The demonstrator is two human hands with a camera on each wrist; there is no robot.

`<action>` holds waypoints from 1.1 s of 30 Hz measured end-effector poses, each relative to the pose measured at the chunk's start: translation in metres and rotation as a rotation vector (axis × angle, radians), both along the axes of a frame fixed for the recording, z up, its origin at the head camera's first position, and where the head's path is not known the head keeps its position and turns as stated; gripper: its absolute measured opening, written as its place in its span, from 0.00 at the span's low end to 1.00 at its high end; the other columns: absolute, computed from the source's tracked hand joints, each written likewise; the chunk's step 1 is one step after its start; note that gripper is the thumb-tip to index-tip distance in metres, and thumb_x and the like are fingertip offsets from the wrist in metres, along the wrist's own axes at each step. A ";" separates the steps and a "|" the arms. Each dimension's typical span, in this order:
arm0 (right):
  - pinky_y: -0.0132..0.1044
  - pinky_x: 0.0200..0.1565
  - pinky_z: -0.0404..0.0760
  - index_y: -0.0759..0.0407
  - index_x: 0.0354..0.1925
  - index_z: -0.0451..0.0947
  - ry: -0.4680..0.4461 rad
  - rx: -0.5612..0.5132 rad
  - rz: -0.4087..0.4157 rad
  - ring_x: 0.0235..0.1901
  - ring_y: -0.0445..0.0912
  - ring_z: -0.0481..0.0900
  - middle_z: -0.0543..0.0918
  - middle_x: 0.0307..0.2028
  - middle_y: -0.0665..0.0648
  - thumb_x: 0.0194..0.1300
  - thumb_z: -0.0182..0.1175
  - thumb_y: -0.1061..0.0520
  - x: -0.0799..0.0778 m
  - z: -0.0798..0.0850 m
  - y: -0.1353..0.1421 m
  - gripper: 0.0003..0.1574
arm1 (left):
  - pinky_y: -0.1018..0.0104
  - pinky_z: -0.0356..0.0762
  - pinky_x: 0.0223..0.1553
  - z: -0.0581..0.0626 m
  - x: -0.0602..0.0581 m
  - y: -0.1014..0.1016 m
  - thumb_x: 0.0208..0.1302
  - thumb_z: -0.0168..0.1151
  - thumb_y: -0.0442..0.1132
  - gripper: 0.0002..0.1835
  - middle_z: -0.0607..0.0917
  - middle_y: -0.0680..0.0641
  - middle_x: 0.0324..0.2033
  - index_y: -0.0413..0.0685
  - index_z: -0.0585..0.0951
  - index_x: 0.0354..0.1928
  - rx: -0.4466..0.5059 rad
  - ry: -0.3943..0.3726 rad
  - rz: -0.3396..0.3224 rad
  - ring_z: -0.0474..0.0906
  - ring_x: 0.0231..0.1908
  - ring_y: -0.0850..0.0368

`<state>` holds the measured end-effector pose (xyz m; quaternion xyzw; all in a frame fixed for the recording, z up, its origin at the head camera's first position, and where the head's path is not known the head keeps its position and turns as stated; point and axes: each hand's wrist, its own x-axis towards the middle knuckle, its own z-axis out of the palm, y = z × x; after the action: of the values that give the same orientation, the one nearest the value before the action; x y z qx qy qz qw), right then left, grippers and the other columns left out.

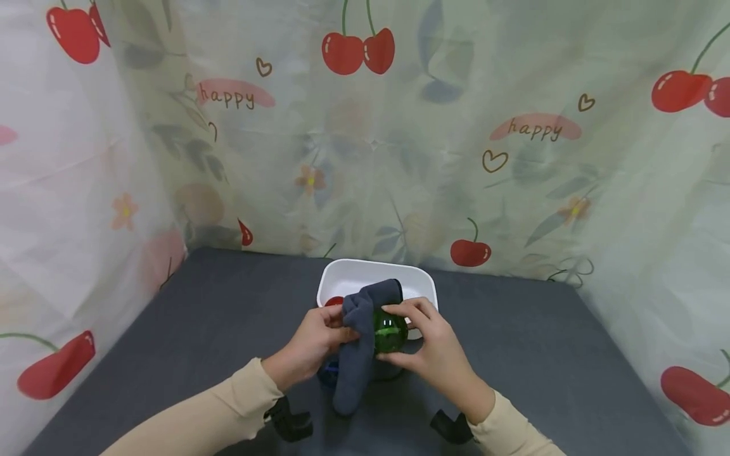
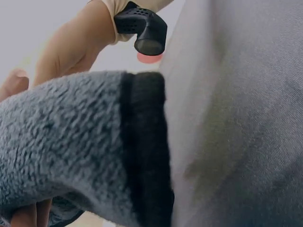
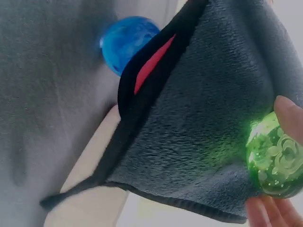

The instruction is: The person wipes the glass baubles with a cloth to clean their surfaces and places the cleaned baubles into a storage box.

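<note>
My left hand point(image 1: 308, 345) pinches a dark grey fleecy cloth point(image 1: 356, 364) with black edging, which hangs in folds below the fingers. In my right hand point(image 1: 439, 342) a clear green ball point(image 1: 390, 330) is held between thumb and fingers, right against the cloth. The right wrist view shows a flower-like pattern in the green ball point(image 3: 279, 158) and a strip of red at a fold of the cloth point(image 3: 199, 94). A blue ball point(image 3: 125, 40) rests on the table, partly covered by the cloth in the head view. The left wrist view is mostly filled by cloth point(image 2: 66, 142).
Behind the hands, a white tub point(image 1: 336, 273) stands on the dark grey table point(image 1: 251, 304). A red round object point(image 1: 334, 301) shows at its near left, partly hidden by the left hand. A printed curtain point(image 1: 376, 158) surrounds the table at the back and sides.
</note>
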<state>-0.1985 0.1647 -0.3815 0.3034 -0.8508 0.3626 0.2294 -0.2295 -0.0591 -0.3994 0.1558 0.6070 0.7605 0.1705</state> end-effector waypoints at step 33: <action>0.30 0.46 0.80 0.52 0.59 0.75 -0.087 -0.100 0.215 0.48 0.39 0.78 0.80 0.52 0.53 0.43 0.78 0.61 0.000 -0.001 0.012 0.43 | 0.73 0.78 0.31 0.004 0.008 -0.004 0.58 0.60 0.26 0.23 0.85 0.53 0.37 0.30 0.74 0.58 -0.004 -0.028 -0.028 0.77 0.24 0.66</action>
<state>-0.1989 0.1765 -0.3824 0.3650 -0.8035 0.4397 0.1670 -0.2211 -0.0631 -0.3949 0.1532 0.6039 0.7588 0.1900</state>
